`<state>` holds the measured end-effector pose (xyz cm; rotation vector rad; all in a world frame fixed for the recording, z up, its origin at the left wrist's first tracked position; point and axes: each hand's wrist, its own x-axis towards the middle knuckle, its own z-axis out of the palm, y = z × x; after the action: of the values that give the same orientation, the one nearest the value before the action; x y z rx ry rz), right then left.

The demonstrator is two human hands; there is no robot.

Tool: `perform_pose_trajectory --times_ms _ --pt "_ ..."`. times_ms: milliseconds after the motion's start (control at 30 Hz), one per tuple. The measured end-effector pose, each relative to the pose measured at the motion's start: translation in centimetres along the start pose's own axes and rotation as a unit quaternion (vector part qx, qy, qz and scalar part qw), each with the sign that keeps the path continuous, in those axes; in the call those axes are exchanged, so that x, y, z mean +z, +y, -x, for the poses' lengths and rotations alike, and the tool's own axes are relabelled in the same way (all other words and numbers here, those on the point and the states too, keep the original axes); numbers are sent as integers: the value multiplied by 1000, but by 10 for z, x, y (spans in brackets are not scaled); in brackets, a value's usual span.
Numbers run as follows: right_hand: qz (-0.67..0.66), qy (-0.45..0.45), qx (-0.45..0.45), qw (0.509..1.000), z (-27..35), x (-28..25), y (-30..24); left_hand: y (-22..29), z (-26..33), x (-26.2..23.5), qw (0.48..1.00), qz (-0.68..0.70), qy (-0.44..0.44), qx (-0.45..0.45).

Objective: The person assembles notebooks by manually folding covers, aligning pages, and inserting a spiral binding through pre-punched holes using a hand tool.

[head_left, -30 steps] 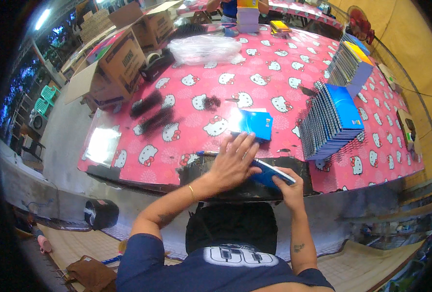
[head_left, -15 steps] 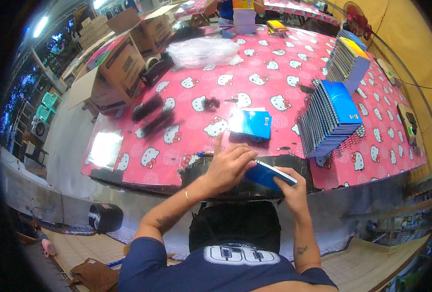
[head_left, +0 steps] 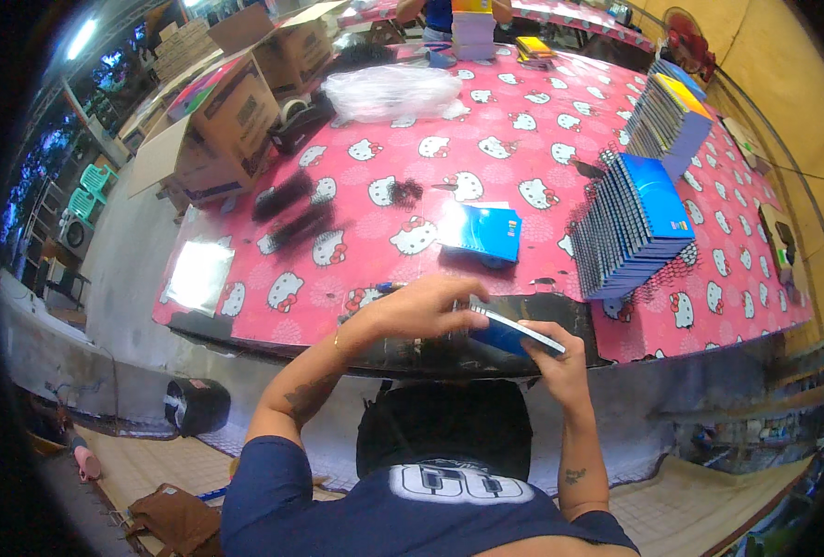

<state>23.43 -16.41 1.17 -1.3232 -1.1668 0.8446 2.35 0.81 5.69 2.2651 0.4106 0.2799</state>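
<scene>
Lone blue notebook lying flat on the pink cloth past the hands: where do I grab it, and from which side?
Probably by the near left corner of the blue notebook, coming from the person's side. It lies flat and alone, and its near edge faces the left hand with bare tablecloth around it; the leaning stack crowds the right side.

Open tabletop (head_left: 542, 158) beyond the lone blue notebook (head_left: 480, 231); right of it the leaning notebook stack (head_left: 630, 227) blocks, black coils (head_left: 291, 209) left.
</scene>
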Motion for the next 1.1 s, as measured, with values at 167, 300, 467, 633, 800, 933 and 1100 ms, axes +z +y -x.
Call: perform_pose_trajectory --times_ms 167,300,467,633,800,933,1100 --pt "-5 -4 1 1000 -1 1 -1 5 2 1 1000 5 15 -27" --pt "-5 -9 -9 1000 -1 3 3 10 5 3 972 176 -1 -157" --pt "-11 -12 3 1000 0 4 3 0 12 15 986 136 90 -29" --pt "-17 -16 8 1000 -1 5 7 4 9 18 975 -148 132 98" --pt "-84 15 38 996 1 11 5 -2 8 40 890 -381 216 128" --pt "-136 73 106 982 1 21 -7 -1 25 112 864 -456 213 -14" --pt "-99 39 76 991 1 21 10 0 -3 78 808 -519 274 -36"
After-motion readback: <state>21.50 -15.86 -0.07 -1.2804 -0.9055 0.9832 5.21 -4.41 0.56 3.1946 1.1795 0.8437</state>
